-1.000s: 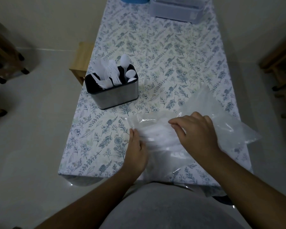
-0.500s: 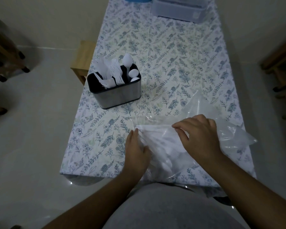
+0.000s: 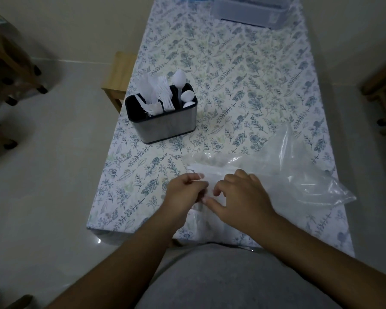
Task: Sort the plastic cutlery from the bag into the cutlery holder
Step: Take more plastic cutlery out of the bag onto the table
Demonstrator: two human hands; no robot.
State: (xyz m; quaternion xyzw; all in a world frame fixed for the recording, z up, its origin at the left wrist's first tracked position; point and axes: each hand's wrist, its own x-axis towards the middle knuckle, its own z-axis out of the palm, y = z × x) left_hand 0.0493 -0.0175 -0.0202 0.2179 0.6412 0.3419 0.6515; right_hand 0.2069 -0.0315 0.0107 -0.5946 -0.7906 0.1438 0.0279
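— Cutlery first: where was it?
— White plastic cutlery (image 3: pixel 206 172) lay inside the crumpled clear plastic bag (image 3: pixel 294 166) at the near end of the bench (image 3: pixel 232 70) with its leaf-print cloth. More white plastic forks and spoons (image 3: pixel 163 92) stood upright in the black-lined, steel-walled cutlery holder (image 3: pixel 165 128), well apart on the bench's left side.
— And the hands?
— The left hand (image 3: pixel 183 195) had its fingers curled, pinching the bag's edge. The right hand (image 3: pixel 243 197), fingers bent, gripped the bag just beside it.
— Anything else?
— A clear plastic box (image 3: pixel 250 12) at the far end; a wooden stool (image 3: pixel 118 74) by the bench's left.
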